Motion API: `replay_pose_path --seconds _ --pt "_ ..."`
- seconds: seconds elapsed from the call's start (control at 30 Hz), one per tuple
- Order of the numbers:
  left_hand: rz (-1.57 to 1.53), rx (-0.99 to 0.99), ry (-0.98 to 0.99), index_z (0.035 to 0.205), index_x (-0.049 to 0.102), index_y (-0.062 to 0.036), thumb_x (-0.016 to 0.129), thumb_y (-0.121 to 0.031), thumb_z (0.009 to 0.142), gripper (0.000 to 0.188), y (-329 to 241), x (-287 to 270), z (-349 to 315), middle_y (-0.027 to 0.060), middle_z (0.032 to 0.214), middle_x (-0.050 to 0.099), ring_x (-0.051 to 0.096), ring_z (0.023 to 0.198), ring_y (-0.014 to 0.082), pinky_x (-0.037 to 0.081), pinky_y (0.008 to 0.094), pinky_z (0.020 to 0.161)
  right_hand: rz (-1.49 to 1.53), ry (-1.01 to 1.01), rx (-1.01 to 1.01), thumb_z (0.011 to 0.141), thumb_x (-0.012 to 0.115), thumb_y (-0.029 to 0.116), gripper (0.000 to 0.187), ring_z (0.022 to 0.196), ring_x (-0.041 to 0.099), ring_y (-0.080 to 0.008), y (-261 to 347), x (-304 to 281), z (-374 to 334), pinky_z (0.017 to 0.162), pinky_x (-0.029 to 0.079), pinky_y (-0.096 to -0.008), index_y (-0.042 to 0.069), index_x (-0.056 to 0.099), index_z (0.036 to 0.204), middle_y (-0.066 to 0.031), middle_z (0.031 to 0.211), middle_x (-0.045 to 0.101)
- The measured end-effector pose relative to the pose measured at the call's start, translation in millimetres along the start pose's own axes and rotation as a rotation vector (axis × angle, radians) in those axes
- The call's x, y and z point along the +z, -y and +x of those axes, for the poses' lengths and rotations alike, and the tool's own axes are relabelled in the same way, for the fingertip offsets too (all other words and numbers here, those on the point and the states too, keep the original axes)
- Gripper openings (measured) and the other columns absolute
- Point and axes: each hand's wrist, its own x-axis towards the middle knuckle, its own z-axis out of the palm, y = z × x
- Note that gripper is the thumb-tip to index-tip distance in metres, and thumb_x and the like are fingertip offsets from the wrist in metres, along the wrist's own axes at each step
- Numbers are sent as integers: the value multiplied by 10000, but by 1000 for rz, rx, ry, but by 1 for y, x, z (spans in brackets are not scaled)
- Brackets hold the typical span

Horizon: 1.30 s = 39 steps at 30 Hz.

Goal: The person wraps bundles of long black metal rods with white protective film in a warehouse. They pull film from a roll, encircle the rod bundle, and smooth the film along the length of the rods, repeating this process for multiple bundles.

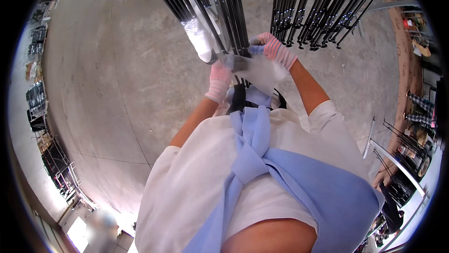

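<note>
A bundle of long black rods (229,9) hangs down in front of me. Around its lower ends lies a sheet of thin clear plastic film (262,71), loose and crumpled, drooping toward me. My left hand (220,77), in a pink and white knit glove, is closed on the film's left side, close to the rod ends. On the other side my right hand (273,51), in a striped glove with bluish fingertips, has its fingers curled on the film beside the rods. Left of the bundle, another group of rods has its ends wrapped in white plastic (199,40).
More black rods (322,14) hang in rows to the right and farther back. Concrete floor (131,56) spreads below. Stacked goods and racks (37,98) line the left wall. A metal frame (397,161) and more racks stand at the right, with people near them.
</note>
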Motion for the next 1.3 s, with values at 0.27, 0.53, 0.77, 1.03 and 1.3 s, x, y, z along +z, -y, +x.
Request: replay_pose_path --seconds 0.27,0.53,0.77,1.03,1.3 --pt "779 593 -297 1107 414 -44 603 -159 699 464 -52 11 -21 77 904 521 449 938 208 350 340 824 64 -29 -73 680 665 137 199 632 514 -64 -15 -5 7 580 415 -205 0 601 809 -7 696 586" --pt "-252 -148 632 1067 461 13 493 -214 807 347 -83 -30 26 62 952 541 524 828 129 436 258 734 50 -1 12 689 665 157 210 619 503 -60 -8 7 8 574 409 -193 -1 594 809 -1 697 578" --pt "-193 -243 777 1093 473 -5 584 -139 738 396 -70 -22 41 48 943 561 534 820 109 430 246 727 -406 -102 96 713 616 132 201 632 508 -113 -21 28 -4 579 417 -262 31 557 876 -18 737 576" --pt "-253 -411 839 1195 347 -22 540 -131 746 501 -59 -22 50 108 1114 459 463 1014 196 381 322 860 -826 -254 60 685 628 165 214 586 417 -82 8 25 -17 543 396 -268 2 548 797 -40 631 524" --pt "-312 -369 904 1075 478 -12 542 -126 745 356 -93 -18 35 74 945 559 541 841 150 435 273 752 2 -173 -127 670 628 101 144 614 453 -37 -35 17 -18 523 385 -218 26 568 777 34 657 524"
